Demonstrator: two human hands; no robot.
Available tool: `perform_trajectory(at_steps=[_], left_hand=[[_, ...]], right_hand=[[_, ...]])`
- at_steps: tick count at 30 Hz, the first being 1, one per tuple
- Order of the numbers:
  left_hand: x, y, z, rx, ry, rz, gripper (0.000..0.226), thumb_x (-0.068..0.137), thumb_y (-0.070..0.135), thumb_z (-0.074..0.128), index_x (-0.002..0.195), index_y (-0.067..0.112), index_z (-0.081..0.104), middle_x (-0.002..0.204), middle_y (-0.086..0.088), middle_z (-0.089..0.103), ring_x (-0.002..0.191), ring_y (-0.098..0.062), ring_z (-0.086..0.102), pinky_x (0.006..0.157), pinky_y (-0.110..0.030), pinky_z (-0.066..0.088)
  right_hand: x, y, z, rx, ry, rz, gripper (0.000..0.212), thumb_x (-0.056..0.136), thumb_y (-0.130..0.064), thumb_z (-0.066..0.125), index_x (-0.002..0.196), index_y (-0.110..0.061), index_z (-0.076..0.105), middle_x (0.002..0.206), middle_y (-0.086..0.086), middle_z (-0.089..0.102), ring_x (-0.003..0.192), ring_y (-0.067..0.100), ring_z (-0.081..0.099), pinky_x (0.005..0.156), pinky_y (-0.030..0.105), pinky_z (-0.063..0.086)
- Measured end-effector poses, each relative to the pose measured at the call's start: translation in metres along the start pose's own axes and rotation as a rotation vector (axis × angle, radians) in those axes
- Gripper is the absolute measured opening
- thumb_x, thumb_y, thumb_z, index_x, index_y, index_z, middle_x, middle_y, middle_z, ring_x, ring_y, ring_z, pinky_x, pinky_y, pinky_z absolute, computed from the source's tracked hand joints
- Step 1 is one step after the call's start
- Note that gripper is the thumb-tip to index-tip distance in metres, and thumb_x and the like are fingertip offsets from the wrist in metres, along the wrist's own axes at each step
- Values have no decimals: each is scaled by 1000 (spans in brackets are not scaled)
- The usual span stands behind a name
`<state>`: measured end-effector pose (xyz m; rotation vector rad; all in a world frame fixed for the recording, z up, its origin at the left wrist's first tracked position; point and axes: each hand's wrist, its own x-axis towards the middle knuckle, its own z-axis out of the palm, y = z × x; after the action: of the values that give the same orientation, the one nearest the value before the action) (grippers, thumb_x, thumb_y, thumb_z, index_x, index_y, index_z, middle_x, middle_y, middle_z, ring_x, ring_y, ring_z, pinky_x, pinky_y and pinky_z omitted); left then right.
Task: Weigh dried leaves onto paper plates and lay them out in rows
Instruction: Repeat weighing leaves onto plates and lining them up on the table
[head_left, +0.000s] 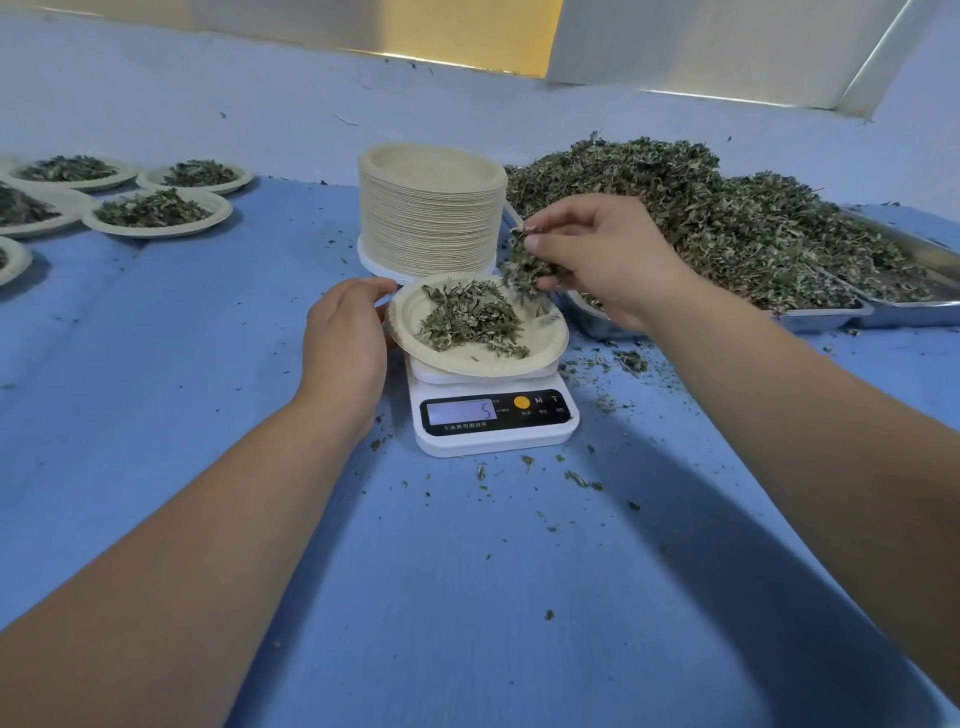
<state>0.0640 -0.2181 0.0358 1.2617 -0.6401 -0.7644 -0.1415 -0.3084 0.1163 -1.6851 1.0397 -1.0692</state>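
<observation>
Dried leaves (470, 317) on paper plate (545, 340), atop scale (493, 423).
Right hand (602, 254) pinches leaf clump (522, 265) above scale; left hand (348, 338), left of scale, seemingly grips plate rim.

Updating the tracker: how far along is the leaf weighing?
Done: several filled plates lie in rows at far left. In hand: the plate on the scale holds some leaves, display showing 5; the right hand pinches more leaves over it, left hand at its rim. Left: a tall stack of empty plates and a big leaf pile in metal trays.
</observation>
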Motion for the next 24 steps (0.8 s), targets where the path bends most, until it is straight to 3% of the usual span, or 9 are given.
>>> perform_trajectory(at_steps=[8, 10, 13, 16, 18, 24], left_hand=[[1, 0, 0, -2, -5, -5, 24, 93, 27, 52, 88, 27, 76, 111, -1, 74, 89, -23, 65, 73, -38, 50], [1, 0, 0, -1, -6, -3, 24, 93, 27, 52, 90, 26, 76, 112, -3, 74, 92, -23, 66, 76, -40, 51], [1, 0, 1, 2, 12, 1, 24, 95, 25, 52, 88, 29, 75, 108, 7, 73, 100, -14, 69, 83, -35, 56], [1, -1, 2, 3, 12, -1, 24, 95, 25, 53, 87, 30, 75, 100, 12, 73, 92, -6, 69, 80, -31, 57], [1, 0, 1, 10, 13, 2, 25, 96, 25, 52, 89, 30, 75, 101, 13, 72, 90, -4, 69, 80, -31, 58], [-3, 2, 1, 26, 18, 3, 25, 95, 25, 51, 91, 30, 75, 110, 7, 72, 101, -13, 69, 89, -41, 59]], right_hand=[[-14, 1, 3, -217, -153, -43, 11, 87, -4, 77, 91, -15, 78, 84, 5, 73, 69, 10, 70, 61, 32, 62], [-17, -4, -1, -283, -187, -74, 12, 86, -6, 78, 92, -16, 78, 80, 0, 75, 71, 8, 70, 61, 27, 61], [-25, -10, 0, -351, -266, -113, 14, 85, -8, 80, 93, -19, 79, 84, -3, 78, 78, 4, 71, 69, 12, 53], [-31, -14, 7, -370, -328, -169, 13, 85, -8, 80, 95, -16, 79, 87, 0, 78, 82, 3, 70, 79, 15, 55], [-33, -16, 16, -378, -343, -210, 13, 85, -7, 80, 96, -13, 79, 88, 1, 78, 81, 2, 69, 78, 13, 53], [-29, -22, 40, -450, -389, -282, 16, 85, -6, 79, 101, -9, 78, 92, -2, 77, 84, 0, 70, 82, 14, 53]])
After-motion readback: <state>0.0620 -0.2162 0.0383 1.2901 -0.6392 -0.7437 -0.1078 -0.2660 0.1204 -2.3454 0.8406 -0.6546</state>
